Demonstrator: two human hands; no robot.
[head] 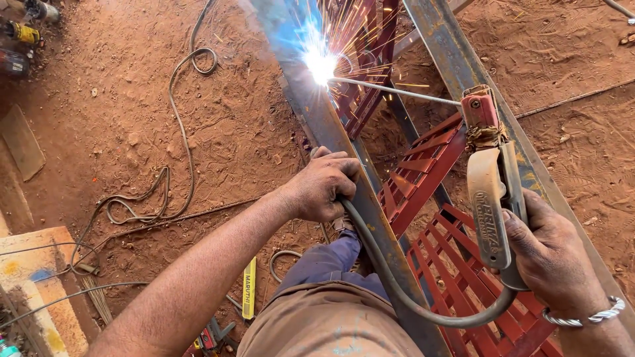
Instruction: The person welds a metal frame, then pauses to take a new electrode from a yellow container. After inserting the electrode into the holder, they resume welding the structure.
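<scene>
Electrode holder with tan insulated handle and red clamp head, gripped in right hand; fingers curled closed around handle, silver twisted bracelet at wrist. Thin metal welding rod clamped in head, slanting up and left to bright white arc on grey steel bar, orange sparks and bluish smoke around contact point. Thick grey welding cable looping from handle base, down and across to left hand. Left fingers wrapped shut over cable and resting on same steel bar, well below arc. Red-painted slatted metal frame lying under and between grey bars. Beyond, red dirt ground with loose black cables, yellow spirit level near knee, power tools at top left corner.
</scene>
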